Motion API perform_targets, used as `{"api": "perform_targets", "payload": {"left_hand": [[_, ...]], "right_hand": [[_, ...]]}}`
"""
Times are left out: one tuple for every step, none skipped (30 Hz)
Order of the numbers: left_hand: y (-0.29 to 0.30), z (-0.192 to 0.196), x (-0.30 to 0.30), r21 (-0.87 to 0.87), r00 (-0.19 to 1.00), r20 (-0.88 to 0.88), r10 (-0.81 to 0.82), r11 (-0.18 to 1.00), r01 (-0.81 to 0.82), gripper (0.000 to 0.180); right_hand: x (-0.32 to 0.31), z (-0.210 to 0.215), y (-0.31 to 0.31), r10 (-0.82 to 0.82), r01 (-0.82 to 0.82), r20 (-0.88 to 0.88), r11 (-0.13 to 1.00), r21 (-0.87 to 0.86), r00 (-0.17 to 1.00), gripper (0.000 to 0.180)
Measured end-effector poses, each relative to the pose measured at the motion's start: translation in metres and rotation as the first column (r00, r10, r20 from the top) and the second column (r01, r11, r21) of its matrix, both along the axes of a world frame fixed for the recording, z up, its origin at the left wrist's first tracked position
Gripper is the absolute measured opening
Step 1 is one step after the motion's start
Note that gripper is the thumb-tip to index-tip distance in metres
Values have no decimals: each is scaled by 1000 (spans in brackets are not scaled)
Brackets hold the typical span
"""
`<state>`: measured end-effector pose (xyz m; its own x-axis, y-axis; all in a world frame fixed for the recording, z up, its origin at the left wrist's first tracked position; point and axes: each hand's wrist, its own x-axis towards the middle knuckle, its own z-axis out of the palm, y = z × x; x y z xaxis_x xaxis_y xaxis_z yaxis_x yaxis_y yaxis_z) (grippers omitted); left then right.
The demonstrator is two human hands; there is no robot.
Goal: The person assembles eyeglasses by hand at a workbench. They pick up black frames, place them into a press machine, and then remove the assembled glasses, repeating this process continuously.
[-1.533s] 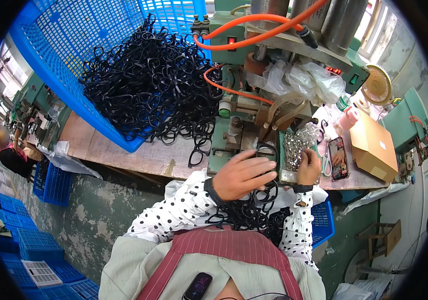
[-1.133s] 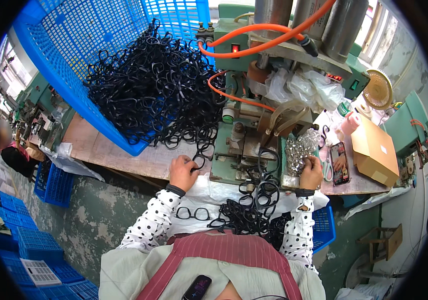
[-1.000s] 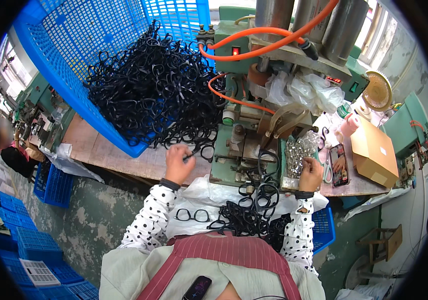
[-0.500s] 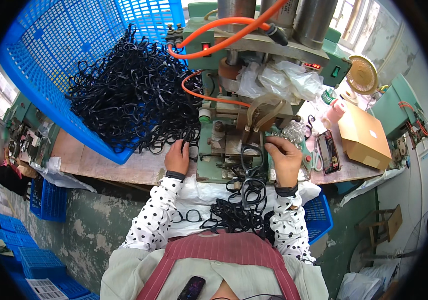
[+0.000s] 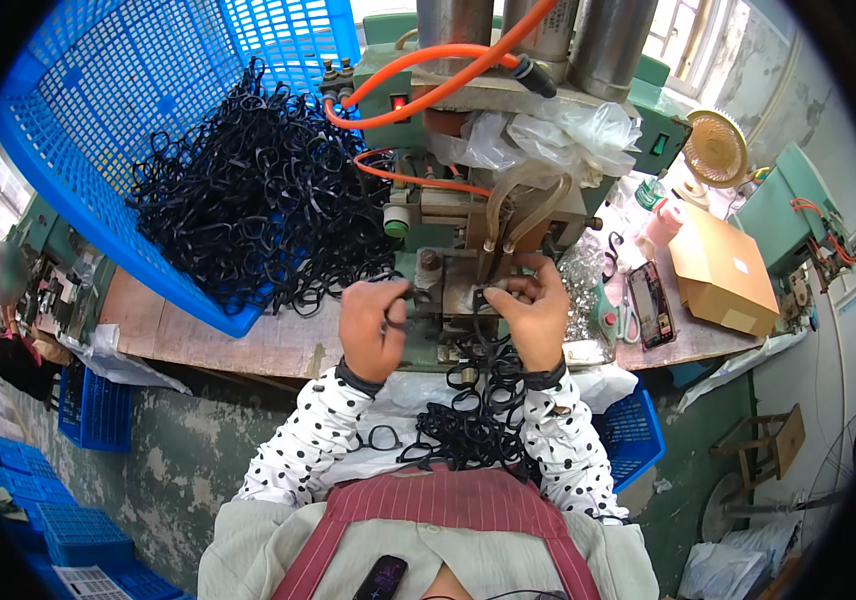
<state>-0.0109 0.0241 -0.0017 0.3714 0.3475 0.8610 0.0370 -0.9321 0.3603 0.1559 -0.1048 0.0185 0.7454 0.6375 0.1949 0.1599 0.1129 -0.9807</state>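
Note:
Under the press [image 5: 463,283], my right hand [image 5: 536,315] pinches a black glasses frame [image 5: 481,300] at the metal work block. My left hand [image 5: 372,325] is curled just left of the press, with a bit of a black glasses frame showing at its fingers; most of that piece is hidden. Beyond it, a large heap of black glasses frames [image 5: 258,190] spills from a tilted blue basket [image 5: 138,255] onto the table. More black frames [image 5: 458,435] lie in a pile on the white cloth over my lap, and some hang down from the press's front edge.
Orange air hoses [image 5: 428,60] loop over the press, and clear plastic [image 5: 548,140] is bunched under its cylinders. To the right are scissors [image 5: 628,322], a phone [image 5: 651,305], a pink spool [image 5: 664,222] and a cardboard box [image 5: 723,270]. A blue crate [image 5: 631,440] stands below.
My left hand has come away from the heap's edge toward the press, its fingers now curled. My right hand has moved left and inward, bringing a frame's end to the work block.

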Motion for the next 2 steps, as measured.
{"api": "perform_targets", "payload": {"left_hand": [[-4, 4, 1, 77, 999, 2, -52, 996, 51, 25], [-6, 4, 0, 113, 993, -26, -117, 986, 119, 27]], "right_hand": [[-1, 0, 4, 0, 0, 7, 998, 61, 1000, 53], [-2, -1, 8, 0, -1, 14, 993, 122, 1000, 56]]}}
